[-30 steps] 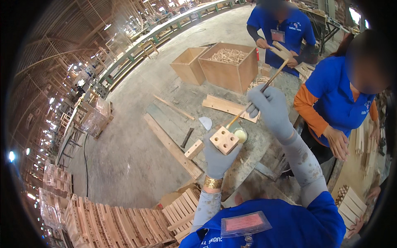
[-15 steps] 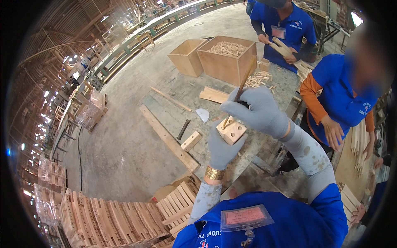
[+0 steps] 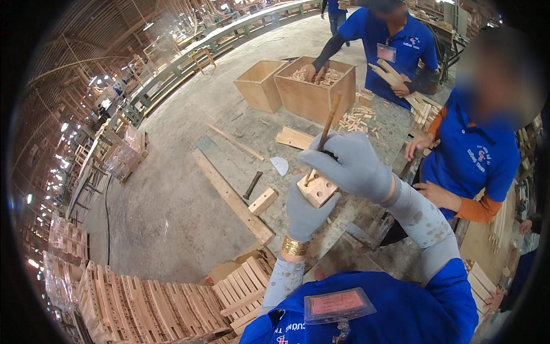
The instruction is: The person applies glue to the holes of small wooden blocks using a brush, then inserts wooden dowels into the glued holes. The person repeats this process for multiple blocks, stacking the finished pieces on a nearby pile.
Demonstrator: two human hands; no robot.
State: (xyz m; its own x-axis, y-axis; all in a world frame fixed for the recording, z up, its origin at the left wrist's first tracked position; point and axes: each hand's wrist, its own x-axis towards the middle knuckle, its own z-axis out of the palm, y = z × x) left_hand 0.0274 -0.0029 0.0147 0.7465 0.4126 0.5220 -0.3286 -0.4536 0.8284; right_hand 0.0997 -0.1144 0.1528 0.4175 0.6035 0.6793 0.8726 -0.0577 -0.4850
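Note:
My left hand (image 3: pixel 306 217), in a grey glove, grips a pale wooden block (image 3: pixel 318 197) with several round holes in its upper face. From the right my gloved right hand (image 3: pixel 356 167) is closed round a thin brown stick (image 3: pixel 330 121), which slants up out of the fist. The stick's lower end stands at one of the block's holes; how deep it reaches cannot be seen. Left of my hands, a dark-handled tool (image 3: pixel 252 185) and a second wooden block (image 3: pixel 263 202) lie on the worktable (image 3: pixel 291 221).
Past my hands stand two wooden boxes (image 3: pixel 303 105), one heaped with dowels, and loose dowels (image 3: pixel 359 121) lie alongside. A long wooden bar (image 3: pixel 230 193) runs along the table's left side. Slatted wooden pieces (image 3: pixel 154 304) are stacked lower left. Two co-workers (image 3: pixel 480 166) stand at the right.
My hands, the block and the stick have shifted slightly left. The far co-worker now reaches one hand into the dowel box. The nearer co-worker's hands have moved, one up to the table's edge.

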